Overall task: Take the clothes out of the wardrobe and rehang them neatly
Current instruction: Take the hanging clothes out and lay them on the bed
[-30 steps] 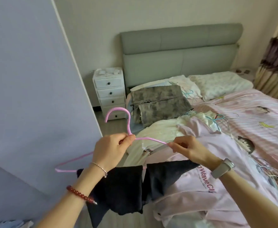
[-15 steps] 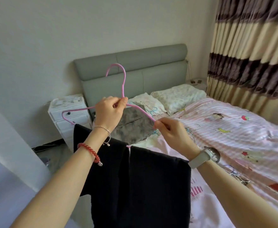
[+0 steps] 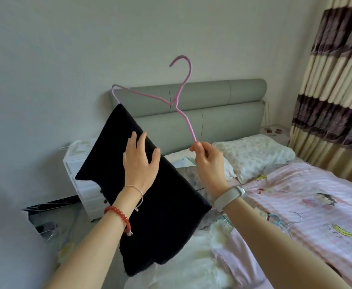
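Pale grey walls closed in the bedroom, and a padded grey headboard (image 3: 212, 105) stood behind a bed (image 3: 316, 205) spread with a pink striped cartoon-print cover. Striped brown and cream curtains (image 3: 337, 80) hung on the right. A white drawer unit (image 3: 83, 184) sat beside the bed on the left, partly hidden behind the garment.

The person held a pink hanger (image 3: 179, 101) tilted steeply in the air in front of the headboard, its hook pointing up. The right hand (image 3: 209, 161) pinched the lower end of the hanger's right arm between thumb and curled fingers; a pale watch (image 3: 229, 197) sat on that wrist. A black garment (image 3: 150, 195), folded over the hanger's bottom bar, slanted down from the upper left toward the bed. The left hand (image 3: 141, 163) lay flat against the black cloth, fingers straight and spread, pressing on it. That wrist wore a thin silver chain (image 3: 133, 190) and a red bead bracelet (image 3: 118, 215).

Two pale patterned pillows (image 3: 254, 155) lay at the head of the bed. Cream and light pink clothes (image 3: 202, 257) were heaped on the near edge of the bed under the garment, and several thin wire hangers (image 3: 285, 222), one light blue, lay loose on the cover to the right of the right forearm.
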{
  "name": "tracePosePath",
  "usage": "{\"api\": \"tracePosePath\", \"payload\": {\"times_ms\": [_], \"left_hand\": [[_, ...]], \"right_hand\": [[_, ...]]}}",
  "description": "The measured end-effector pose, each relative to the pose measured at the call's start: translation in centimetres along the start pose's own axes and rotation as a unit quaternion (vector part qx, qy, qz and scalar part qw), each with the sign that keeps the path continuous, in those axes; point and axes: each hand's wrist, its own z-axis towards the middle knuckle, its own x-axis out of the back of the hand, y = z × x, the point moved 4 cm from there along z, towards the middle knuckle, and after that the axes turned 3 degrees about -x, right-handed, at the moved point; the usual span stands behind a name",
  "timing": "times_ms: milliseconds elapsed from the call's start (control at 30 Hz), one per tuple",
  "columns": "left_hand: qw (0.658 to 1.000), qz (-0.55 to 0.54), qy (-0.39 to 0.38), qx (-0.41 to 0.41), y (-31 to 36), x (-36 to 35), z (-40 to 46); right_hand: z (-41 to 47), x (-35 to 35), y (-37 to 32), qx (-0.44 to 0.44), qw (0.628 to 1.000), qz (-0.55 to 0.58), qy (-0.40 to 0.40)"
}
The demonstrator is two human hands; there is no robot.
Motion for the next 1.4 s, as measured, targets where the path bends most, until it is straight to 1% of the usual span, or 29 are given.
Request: {"api": "tracePosePath", "payload": {"times_ms": [133,233,300,433,533,600,667,700,767,800,833,867,900,933,967,1000,1067,1133,1167,1200,1267,1300,1333,1400], "left_hand": [[0.989,0.014,-0.106,0.099,-8.0,-7.1,-0.8],[0.969,0.02,-0.191,0.155,-13.4,-13.1,-2.9],[0.952,0.02,-0.239,0.19,-16.8,-17.2,-4.6],[0.909,0.017,-0.302,0.286,-22.7,-24.5,-8.1],[0.875,0.004,-0.319,0.363,-25.9,-29.1,-10.3],[0.865,0.0,-0.284,0.413,-27.2,-31.4,-10.7],[0.859,0.006,-0.206,0.469,-28.4,-32.7,-9.9],[0.848,-0.003,-0.162,0.505,-29.0,-33.0,-9.3],[0.81,-0.039,-0.096,0.578,-30.6,-33.6,-8.1],[0.79,-0.052,-0.092,0.603,-31.3,-33.8,-8.0],[0.776,-0.055,-0.107,0.619,-31.9,-33.9,-8.2],[0.771,-0.045,-0.134,0.622,-32.1,-33.9,-8.8],[0.774,-0.027,-0.167,0.61,-31.9,-34.1,-9.7],[0.787,-0.007,-0.196,0.585,-31.5,-34.1,-10.6],[0.809,0.009,-0.212,0.548,-30.9,-34.2,-11.3],[0.837,0.014,-0.211,0.505,-30.1,-34.2,-11.8],[0.885,-0.018,-0.172,0.433,-27.9,-33.7,-11.3],[0.913,-0.037,-0.098,0.394,-26.4,-31.6,-9.0],[0.92,-0.033,-0.047,0.388,-26.2,-29.8,-7.7],[0.92,-0.027,0.012,0.391,-26.3,-27.7,-6.3],[0.899,-0.015,0.118,0.421,-28.0,-23.5,-4.4],[0.887,-0.003,0.152,0.436,-29.1,-21.5,-4.0],[0.877,0.013,0.168,0.451,-30.1,-19.9,-3.8],[0.857,0.071,0.153,0.487,-31.6,-17.6,-4.1]], "right_hand": [[4.5,-1.2,8.7,-0.075,0.994,-0.007,0.074],[6.5,-1.7,17.1,-0.138,0.984,-0.06,0.1],[7.3,-1.2,22.6,-0.164,0.973,-0.11,0.116],[7.4,2.2,31.2,-0.223,0.941,-0.201,0.158],[6.9,3.8,35.6,-0.243,0.926,-0.238,0.162],[6.8,3.8,37.6,-0.239,0.927,-0.248,0.151],[6.9,3.5,38.9,-0.235,0.926,-0.261,0.139],[7.0,3.4,39.2,-0.231,0.926,-0.266,0.138],[7.1,3.4,39.8,-0.215,0.927,-0.27,0.146],[7.1,3.4,40.0,-0.209,0.928,-0.269,0.148],[7.1,3.3,40.1,-0.21,0.93,-0.265,0.145],[7.2,3.1,40.2,-0.211,0.932,-0.258,0.142],[7.1,2.9,40.3,-0.213,0.934,-0.253,0.139],[7.0,2.7,40.4,-0.215,0.934,-0.25,0.135],[6.8,2.5,40.4,-0.216,0.935,-0.248,0.13],[6.8,2.2,40.3,-0.219,0.936,-0.247,0.124],[6.9,1.9,39.9,-0.226,0.935,-0.248,0.117],[7.2,1.8,39.4,-0.238,0.929,-0.254,0.125],[7.4,1.9,39.2,-0.245,0.925,-0.256,0.135],[7.7,1.9,39.2,-0.253,0.921,-0.254,0.15],[8.2,1.9,39.2,-0.275,0.913,-0.24,0.185],[8.2,1.7,39.2,-0.289,0.908,-0.235,0.192],[8.4,1.4,39.2,-0.298,0.906,-0.232,0.191],[8.7,0.4,39.0,-0.305,0.909,-0.224,0.175]]}}
